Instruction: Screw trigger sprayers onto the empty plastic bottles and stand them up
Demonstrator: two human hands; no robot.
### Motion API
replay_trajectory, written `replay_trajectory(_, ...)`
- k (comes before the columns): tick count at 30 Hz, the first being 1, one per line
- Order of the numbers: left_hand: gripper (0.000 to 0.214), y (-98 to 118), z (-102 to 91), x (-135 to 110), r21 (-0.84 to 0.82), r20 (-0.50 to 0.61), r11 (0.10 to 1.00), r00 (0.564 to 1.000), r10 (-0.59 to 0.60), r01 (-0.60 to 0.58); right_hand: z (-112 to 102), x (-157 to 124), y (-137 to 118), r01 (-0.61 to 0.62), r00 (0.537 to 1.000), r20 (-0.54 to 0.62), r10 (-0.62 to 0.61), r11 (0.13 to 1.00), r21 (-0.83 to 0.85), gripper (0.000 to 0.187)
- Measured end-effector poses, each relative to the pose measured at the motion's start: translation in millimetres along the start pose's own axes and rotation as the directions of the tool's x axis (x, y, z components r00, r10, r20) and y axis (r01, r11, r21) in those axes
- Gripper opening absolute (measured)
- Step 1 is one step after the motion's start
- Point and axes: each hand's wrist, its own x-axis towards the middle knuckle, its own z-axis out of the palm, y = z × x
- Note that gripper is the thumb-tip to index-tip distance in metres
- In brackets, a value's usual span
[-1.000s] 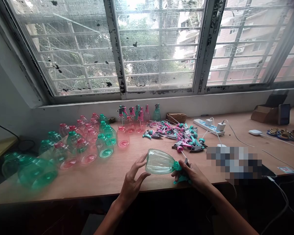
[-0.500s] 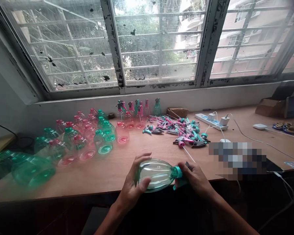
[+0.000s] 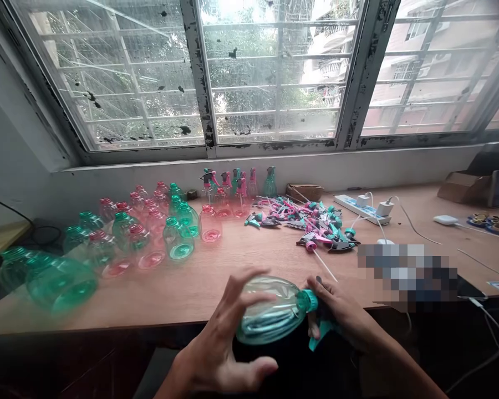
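Note:
A clear green spray bottle (image 3: 270, 318) lies sideways in front of me, its base to the left and its neck to the right. My right hand (image 3: 336, 305) is closed around the teal trigger sprayer (image 3: 321, 337) at the neck, whose collar sits on the bottle mouth. My left hand (image 3: 220, 338) is open at the base end. Its fingers stretch along the bottle's upper side, while the thumb stands apart below. Whether those fingers touch the plastic, I cannot tell. The right palm hides part of the sprayer.
Several pink and green bottles (image 3: 152, 252) without sprayers stand on the wooden table (image 3: 149, 310) at left. By the wall are bottles with sprayers (image 3: 270, 182). Loose sprayers (image 3: 316, 219) lie heaped in the middle, near a power strip (image 3: 360, 209) with cables.
My left fingers have spread and the thumb has come off the bottle. The bottle has moved slightly down and right in view, with the right hand still on the sprayer.

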Motion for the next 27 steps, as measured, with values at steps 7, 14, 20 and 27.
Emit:
replay_trajectory(7,0.055,-25,13.4,7,-0.575,-0.062,0.691,0.819,-0.570,0.438,6,-9,5,0.310,0.919,-0.072,-0.389,0.822,-0.478,0.027)
replay_trajectory(14,0.038,-16,19.8,5,-0.386,-0.286,0.864,0.848,-0.446,0.323,14,-9,5,0.195,0.980,-0.018,-0.199,0.971,-0.136,0.025)
replay_trajectory(20,0.045,-20,13.4,2,-0.103,-0.299,0.995,0.953,-0.038,0.008,19,-12,3,0.106,0.992,0.058,-0.110,0.992,0.067,0.034)
replay_trajectory(27,0.064,-16,-32.6,12,0.377,0.053,0.924,0.995,-0.090,0.064,16,-1,-32,0.072,0.997,0.014,-0.071,0.965,-0.253,0.038)
